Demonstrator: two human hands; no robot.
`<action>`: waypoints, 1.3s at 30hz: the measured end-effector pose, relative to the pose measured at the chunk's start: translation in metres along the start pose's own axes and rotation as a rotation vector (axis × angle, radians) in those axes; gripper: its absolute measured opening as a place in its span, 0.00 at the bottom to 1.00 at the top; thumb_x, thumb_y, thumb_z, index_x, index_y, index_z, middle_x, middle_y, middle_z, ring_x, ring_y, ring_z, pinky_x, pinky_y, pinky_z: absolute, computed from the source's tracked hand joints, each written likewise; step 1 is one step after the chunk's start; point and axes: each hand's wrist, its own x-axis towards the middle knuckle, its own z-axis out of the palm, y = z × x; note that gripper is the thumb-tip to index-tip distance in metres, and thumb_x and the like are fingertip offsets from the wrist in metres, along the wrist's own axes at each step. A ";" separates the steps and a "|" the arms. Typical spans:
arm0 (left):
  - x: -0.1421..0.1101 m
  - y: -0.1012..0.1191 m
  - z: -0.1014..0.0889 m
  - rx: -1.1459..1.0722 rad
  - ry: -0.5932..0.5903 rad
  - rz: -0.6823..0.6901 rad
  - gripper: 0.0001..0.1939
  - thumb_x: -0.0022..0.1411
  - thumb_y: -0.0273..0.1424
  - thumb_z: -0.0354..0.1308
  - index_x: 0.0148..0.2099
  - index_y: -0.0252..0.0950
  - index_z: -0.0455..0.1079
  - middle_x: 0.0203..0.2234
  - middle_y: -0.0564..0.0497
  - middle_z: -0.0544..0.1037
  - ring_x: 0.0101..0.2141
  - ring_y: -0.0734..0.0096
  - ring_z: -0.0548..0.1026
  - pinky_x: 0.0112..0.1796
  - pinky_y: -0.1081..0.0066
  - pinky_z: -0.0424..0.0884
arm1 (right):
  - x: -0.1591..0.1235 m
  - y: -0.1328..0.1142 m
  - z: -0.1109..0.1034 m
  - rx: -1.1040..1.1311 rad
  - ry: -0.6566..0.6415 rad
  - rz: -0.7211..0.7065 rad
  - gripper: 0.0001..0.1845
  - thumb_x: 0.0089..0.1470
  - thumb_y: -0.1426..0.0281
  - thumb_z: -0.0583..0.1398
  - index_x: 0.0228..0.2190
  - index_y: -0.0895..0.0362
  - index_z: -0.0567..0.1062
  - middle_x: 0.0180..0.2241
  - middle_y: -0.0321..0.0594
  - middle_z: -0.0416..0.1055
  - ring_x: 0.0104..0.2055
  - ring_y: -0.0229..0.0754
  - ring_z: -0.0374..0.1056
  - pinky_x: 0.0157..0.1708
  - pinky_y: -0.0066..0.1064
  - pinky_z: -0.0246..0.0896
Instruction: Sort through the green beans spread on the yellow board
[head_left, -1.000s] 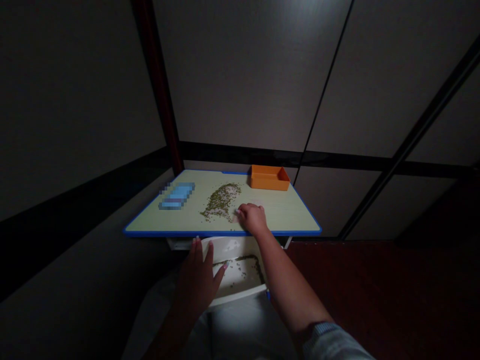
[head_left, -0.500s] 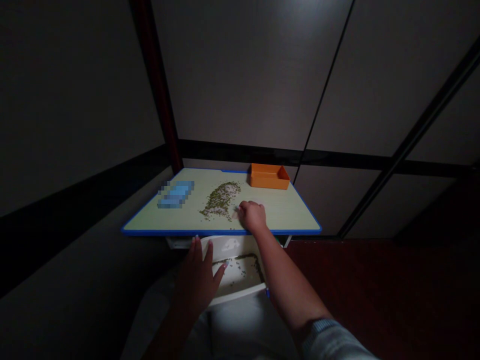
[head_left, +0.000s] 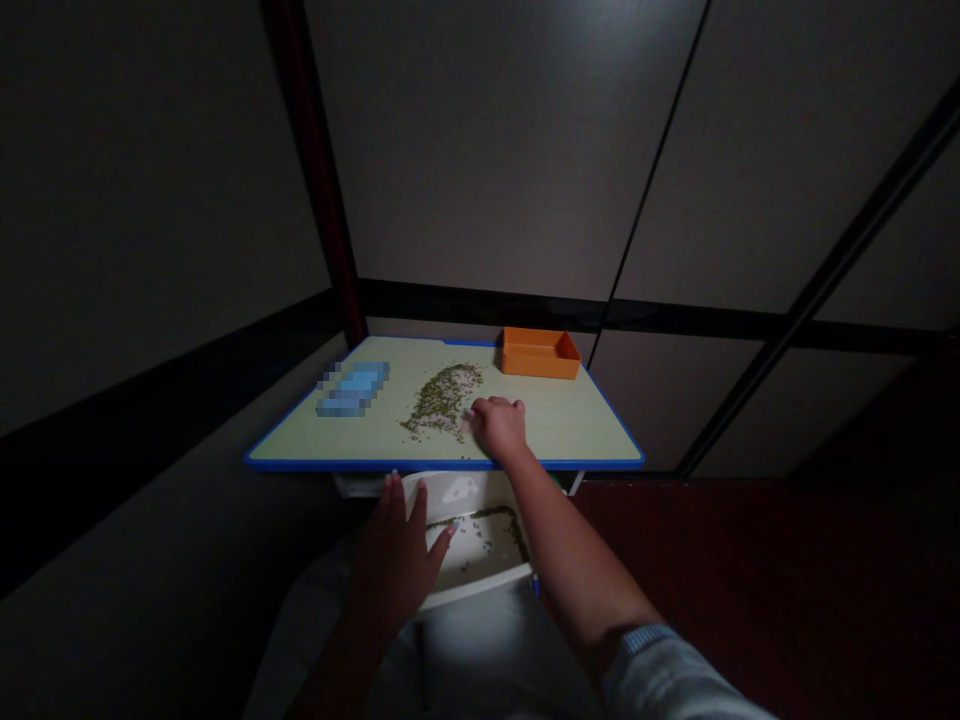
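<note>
One light blue object (head_left: 354,390), blurred into blocks, lies near the left edge of the pale tabletop (head_left: 577,420), which is trimmed in blue. Right of it and lower down, the left hand (head_left: 396,560) is open, fingers spread over the left side of a white tray (head_left: 480,587), with the thumb apart over its inside. Toward the middle of the tabletop spread the small grains (head_left: 441,400), mostly olive green, mixed with paler, pinkish-white specks. They form a slanting, uneven patch, thick through the centre, with paler areas at its upper right and lower left and loose grains strewn around the border. Below the table's near edge, the tray holds more grains, dark green, lined along the edges of its floor with a few scattered between. Just right of the patch, the right hand (head_left: 500,427) has its fingers curled down at the tabletop; whether they pinch any grains I cannot tell. Farther right, near the back edge, sits an orange box (head_left: 540,362), open at the top.
</note>
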 end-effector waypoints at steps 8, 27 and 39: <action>0.001 -0.002 0.001 0.013 -0.006 0.012 0.34 0.59 0.46 0.52 0.58 0.24 0.64 0.61 0.25 0.60 0.63 0.40 0.56 0.56 0.50 0.63 | -0.002 0.002 -0.001 0.006 -0.019 -0.022 0.12 0.63 0.63 0.52 0.38 0.50 0.75 0.39 0.39 0.74 0.45 0.42 0.64 0.42 0.35 0.42; 0.002 -0.002 -0.001 0.013 -0.021 0.013 0.34 0.59 0.46 0.51 0.58 0.24 0.64 0.61 0.25 0.60 0.63 0.41 0.57 0.56 0.51 0.63 | -0.015 0.010 -0.009 0.064 -0.064 -0.073 0.11 0.63 0.64 0.53 0.37 0.51 0.75 0.38 0.37 0.75 0.45 0.41 0.63 0.41 0.34 0.40; 0.002 -0.001 -0.002 0.009 -0.025 0.009 0.33 0.59 0.45 0.52 0.58 0.23 0.65 0.60 0.24 0.61 0.63 0.41 0.56 0.57 0.51 0.62 | -0.015 0.003 -0.008 0.019 -0.058 -0.065 0.11 0.63 0.64 0.52 0.38 0.52 0.74 0.39 0.39 0.74 0.46 0.42 0.63 0.41 0.34 0.42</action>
